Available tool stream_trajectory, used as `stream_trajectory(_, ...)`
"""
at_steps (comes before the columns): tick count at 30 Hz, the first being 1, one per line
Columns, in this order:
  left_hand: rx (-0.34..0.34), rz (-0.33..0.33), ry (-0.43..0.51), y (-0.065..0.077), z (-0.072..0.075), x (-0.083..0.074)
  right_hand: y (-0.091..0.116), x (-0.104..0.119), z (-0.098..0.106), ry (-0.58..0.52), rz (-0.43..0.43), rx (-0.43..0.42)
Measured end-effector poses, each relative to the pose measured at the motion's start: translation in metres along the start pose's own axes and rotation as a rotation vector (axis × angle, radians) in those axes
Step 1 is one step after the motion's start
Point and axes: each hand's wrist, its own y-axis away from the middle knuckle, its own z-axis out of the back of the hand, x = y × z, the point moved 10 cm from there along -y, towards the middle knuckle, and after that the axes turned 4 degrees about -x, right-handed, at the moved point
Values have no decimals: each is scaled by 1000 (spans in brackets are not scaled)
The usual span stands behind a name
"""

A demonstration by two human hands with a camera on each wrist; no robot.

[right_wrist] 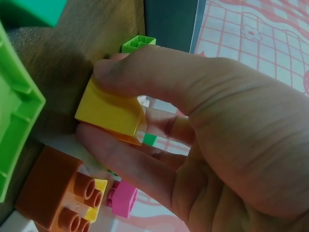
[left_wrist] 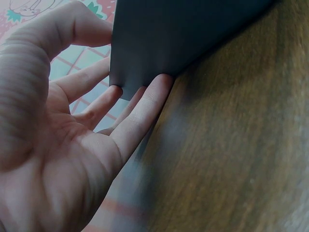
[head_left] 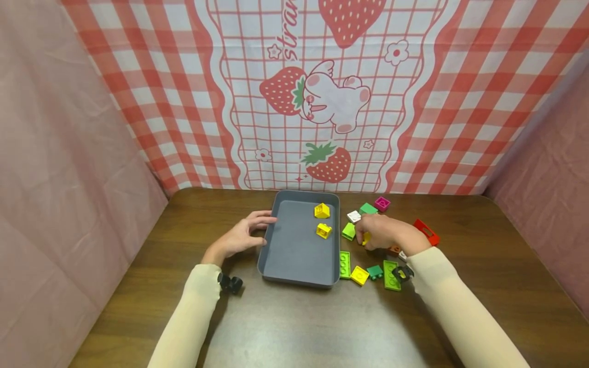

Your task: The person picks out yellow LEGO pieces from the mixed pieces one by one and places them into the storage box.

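My right hand (head_left: 379,231) pinches a yellow toy brick (right_wrist: 110,108) between thumb and fingers, over the loose bricks to the right of the tray. Beside the grey tray (head_left: 294,273), my left hand (head_left: 244,232) touches the left wall with its fingertips. The left wrist view shows those fingers (left_wrist: 145,108) mostly straight against the tray's outer side. Two yellow bricks (head_left: 322,210) lie inside the tray, near its right wall. A lime brick (head_left: 348,231) sits between the tray and my right hand. An orange-brown brick (right_wrist: 50,186) lies close below the held brick in the right wrist view.
Near the tray's lower right corner lie a flat yellow brick (head_left: 360,275), a dark green brick (head_left: 375,272) and a lime plate (head_left: 392,276). Farther back are a white brick (head_left: 354,216), a green brick (head_left: 368,208) and a magenta brick (head_left: 382,204). A red piece (head_left: 427,232) lies rightmost.
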Motion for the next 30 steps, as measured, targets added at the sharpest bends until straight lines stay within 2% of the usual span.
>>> stream_trajectory(11, 9, -21, -10, -1, 0, -3, -1, 0, 2, 5, 13, 10)
stream_trajectory(20, 1, 5, -7, 0, 0, -1, -1, 6, 9, 4, 51, -18)
stream_trajectory(30, 3, 7, -14, 1, -1, 1, -3, 12, 18, 9, 40, -33)
